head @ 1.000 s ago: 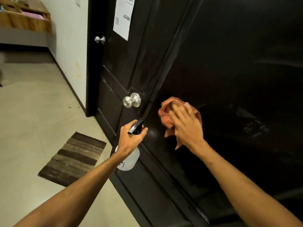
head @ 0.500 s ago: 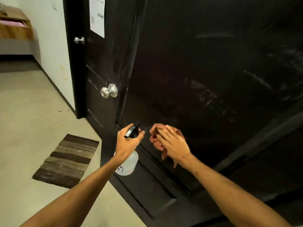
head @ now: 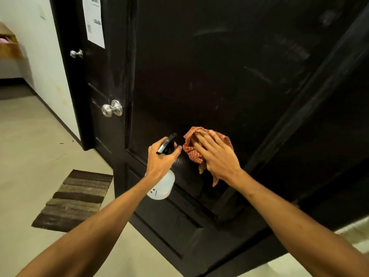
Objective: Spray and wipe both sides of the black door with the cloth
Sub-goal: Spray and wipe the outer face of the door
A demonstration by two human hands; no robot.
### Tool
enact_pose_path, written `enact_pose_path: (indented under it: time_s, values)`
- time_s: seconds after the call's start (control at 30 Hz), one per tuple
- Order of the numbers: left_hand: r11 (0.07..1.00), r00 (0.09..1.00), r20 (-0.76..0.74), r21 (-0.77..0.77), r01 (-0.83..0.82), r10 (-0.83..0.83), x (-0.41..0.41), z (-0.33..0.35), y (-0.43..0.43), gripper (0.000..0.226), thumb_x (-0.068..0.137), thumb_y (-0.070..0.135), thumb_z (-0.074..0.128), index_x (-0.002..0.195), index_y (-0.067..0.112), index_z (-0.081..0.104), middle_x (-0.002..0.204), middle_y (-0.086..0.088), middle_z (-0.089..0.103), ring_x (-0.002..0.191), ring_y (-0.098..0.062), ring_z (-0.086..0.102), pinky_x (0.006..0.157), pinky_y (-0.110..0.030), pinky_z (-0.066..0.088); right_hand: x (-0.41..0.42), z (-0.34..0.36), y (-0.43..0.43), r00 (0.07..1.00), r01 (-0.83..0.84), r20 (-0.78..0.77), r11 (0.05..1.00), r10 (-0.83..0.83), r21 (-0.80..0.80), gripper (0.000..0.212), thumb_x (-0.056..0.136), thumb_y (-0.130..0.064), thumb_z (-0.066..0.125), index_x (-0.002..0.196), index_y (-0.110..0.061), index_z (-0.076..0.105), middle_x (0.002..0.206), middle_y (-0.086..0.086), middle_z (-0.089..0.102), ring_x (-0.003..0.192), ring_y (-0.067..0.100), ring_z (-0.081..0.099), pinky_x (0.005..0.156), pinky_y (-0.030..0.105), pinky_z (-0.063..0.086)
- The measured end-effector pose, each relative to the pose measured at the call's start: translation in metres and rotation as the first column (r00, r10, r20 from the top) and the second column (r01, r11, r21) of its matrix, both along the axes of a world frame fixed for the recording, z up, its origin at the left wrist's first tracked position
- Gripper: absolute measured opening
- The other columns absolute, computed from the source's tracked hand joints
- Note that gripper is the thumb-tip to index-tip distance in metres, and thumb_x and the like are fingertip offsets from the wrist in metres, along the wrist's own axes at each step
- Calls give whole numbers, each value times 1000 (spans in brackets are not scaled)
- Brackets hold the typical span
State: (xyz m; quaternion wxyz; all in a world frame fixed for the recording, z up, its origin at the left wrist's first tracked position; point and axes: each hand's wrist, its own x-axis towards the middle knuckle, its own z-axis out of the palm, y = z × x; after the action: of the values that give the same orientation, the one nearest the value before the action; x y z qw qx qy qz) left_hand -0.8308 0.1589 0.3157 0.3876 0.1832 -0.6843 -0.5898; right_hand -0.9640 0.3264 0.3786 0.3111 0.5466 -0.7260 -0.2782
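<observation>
The black door fills the middle and right of the view, with faint wipe streaks on its upper panel. My right hand presses an orange checked cloth flat against the door near the lower edge of the big panel. My left hand grips a white spray bottle by its black trigger head, just left of the cloth and close to the door. A silver knob sticks out on the door's left edge.
A second black door behind carries a white paper notice and another silver knob. A striped brown mat lies on the beige floor at left. A wooden shelf hangs on the white wall.
My right hand slid the cloth down and left across the panel, then back a little to the right. My left hand kept the bottle beside it. The view shifted right along the door.
</observation>
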Motion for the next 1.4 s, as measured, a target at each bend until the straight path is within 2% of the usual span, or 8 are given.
enact_pose_path:
  time_s: [0.23,0.53,0.77,0.87,0.93,1.1,1.27,1.4]
  values:
    - [1000,1000,22,-23,1,-1,-9,5,27,14,90,27,81,83,27,69,73,7,66,69,-19,67,62,-43,57,-18,165,36,981,-43,-176,803,-78,-594,67,97,-35,55,158,-16,33,163,21,28,151,37,25,127,53,6]
    - [999,999,-12,13,48,-48,-13,-7,76,14,91,18,81,83,20,69,67,9,64,54,-8,59,56,-31,49,-1,-1,75,1000,1,-20,998,-3,-70,67,89,-25,59,153,-14,42,165,19,25,155,35,16,127,50,-5]
    - [998,998,36,45,42,-44,-6,-34,100,16,91,19,80,82,28,69,68,5,65,56,-17,59,58,-49,54,-7,21,91,992,31,-93,894,-81,-446,71,93,-23,53,159,-16,30,165,20,23,153,37,18,127,51,-2]
    - [995,996,64,84,50,-55,1,-51,113,19,90,17,80,83,33,71,72,7,69,64,-16,64,62,-49,56,4,-67,119,994,105,2,993,-105,-61,110,73,-55,79,160,-15,25,167,21,13,155,39,6,125,54,-9]
    - [993,996,73,106,51,-59,0,-59,121,12,90,15,81,86,23,73,75,5,71,67,-15,67,66,-47,59,4,-115,149,990,127,40,977,-136,173,100,79,-43,78,160,-15,26,169,18,11,155,39,3,125,52,-10]
    - [994,991,99,72,81,-88,1,-62,136,9,90,11,80,87,15,73,76,8,71,69,-11,68,65,-40,59,2,-115,163,994,104,-18,994,-104,20,70,88,-22,60,153,-13,37,165,14,18,153,34,13,127,48,-10]
    - [981,982,55,74,178,-182,-8,-47,160,11,91,11,80,86,16,71,72,7,69,61,-9,63,56,-25,52,-12,-45,185,993,66,-40,789,-115,-611,54,90,-24,54,142,-9,47,154,24,27,144,40,28,127,48,-4]
    - [963,967,21,97,251,-254,-12,-41,188,9,91,10,80,87,11,72,73,3,70,60,-8,64,54,-22,51,0,-84,217,977,213,54,901,-209,-378,98,74,-35,84,156,-18,33,159,19,27,146,37,26,126,49,-8]
